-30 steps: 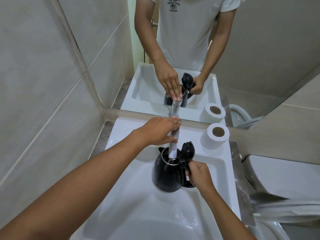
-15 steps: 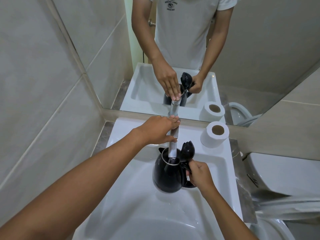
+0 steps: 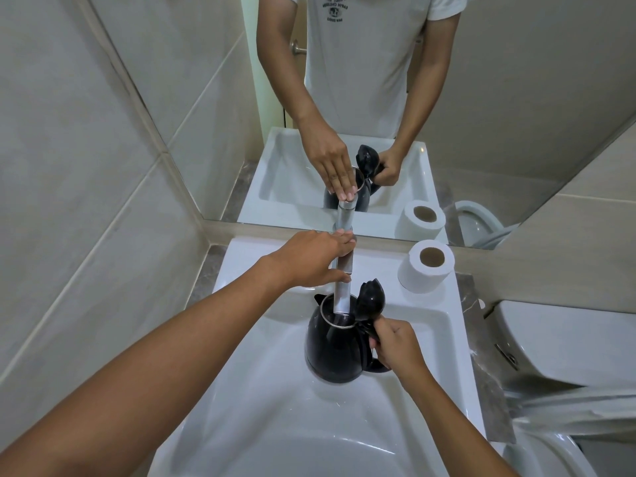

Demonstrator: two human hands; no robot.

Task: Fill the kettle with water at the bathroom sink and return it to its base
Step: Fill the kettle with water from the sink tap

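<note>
Tiled wall (image 3: pixel 86 166), grey, at far left, meeting the mirror (image 3: pixel 516 98) at the corner. Left hand (image 3: pixel 315 258): reaches in from lower left, palm down, laid over the upper part of the tap (image 3: pixel 344 270); fingers (image 3: pixel 339 241) held together and curled over the tap's top, thumb against its near side below. Tap: a slim metal tube standing at the back of the sink (image 3: pixel 261 390), its spout running down into the open mouth of the kettle (image 3: pixel 335 346). Whether water is running cannot be told. Kettle: black, rounded, with a metal rim; held upright inside the white sink basin, directly below the left hand and just left of the right hand; lid (image 3: pixel 370 299) hinged open and standing up at the handle side. Right hand (image 3: pixel 399 346): comes in from lower right, fingers clamped around the kettle's handle, knuckles toward the camera. Toilet-paper roll (image 3: pixel 426 270): white, standing on end on the back right corner of the sink rim, well apart from the kettle. Toilet (image 3: pixel 568 339): white cistern and seat at far right, beside the sink. Mirror above the sink repeats the hands, kettle, roll and a person's white T-shirt.
</note>
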